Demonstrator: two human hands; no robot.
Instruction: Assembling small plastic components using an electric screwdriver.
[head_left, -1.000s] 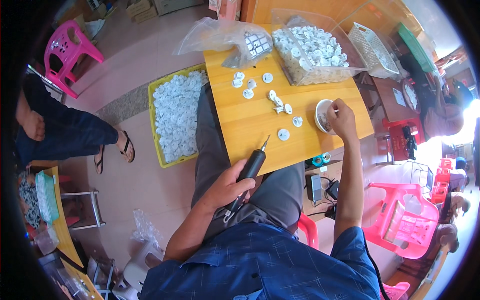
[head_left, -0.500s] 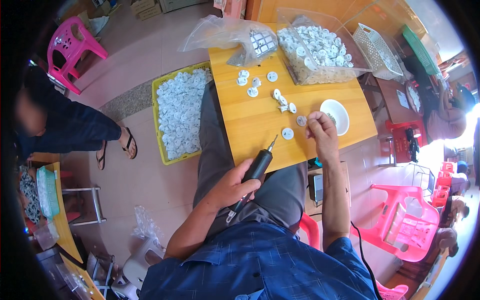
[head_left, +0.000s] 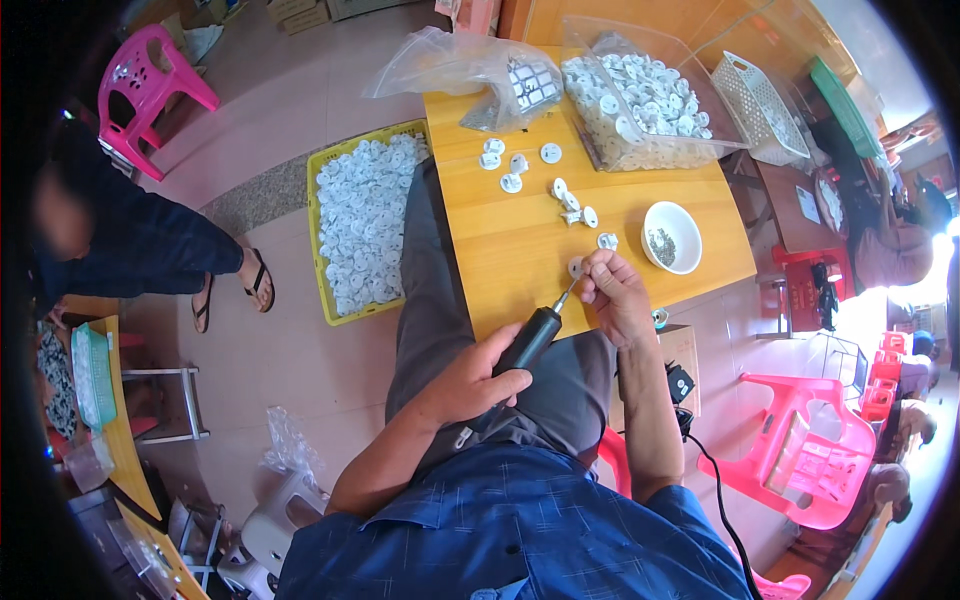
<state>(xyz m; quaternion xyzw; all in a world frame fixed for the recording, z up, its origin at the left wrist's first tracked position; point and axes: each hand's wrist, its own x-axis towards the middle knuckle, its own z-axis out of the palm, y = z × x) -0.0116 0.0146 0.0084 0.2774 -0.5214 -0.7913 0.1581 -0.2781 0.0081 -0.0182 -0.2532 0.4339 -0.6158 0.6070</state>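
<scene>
My left hand (head_left: pixel 470 382) is wrapped round a black electric screwdriver (head_left: pixel 528 342), its bit pointing up and to the right. At the bit's tip, my right hand (head_left: pixel 617 298) has its fingers pinched together; whatever is between them is too small to make out. Just beyond those fingertips lies a round white plastic part (head_left: pixel 574 267), partly covered by the hand. A second white part (head_left: pixel 607 241) sits between my right hand and a white bowl (head_left: pixel 690 232). Small metal pieces (head_left: pixel 661 246) lie inside the bowl.
Several more white parts (head_left: pixel 571 203) are scattered across the wooden table (head_left: pixel 490 250). A clear bin (head_left: pixel 640 155) heaped with them stands at the back, beside a plastic bag (head_left: pixel 440 65). Left of my leg is a full yellow crate (head_left: pixel 314 250). A person's sandalled foot (head_left: pixel 260 280) is farther left.
My right hand has come down and left from beside the bowl to the screwdriver's tip. The screwdriver has shifted right, toward those fingers.
</scene>
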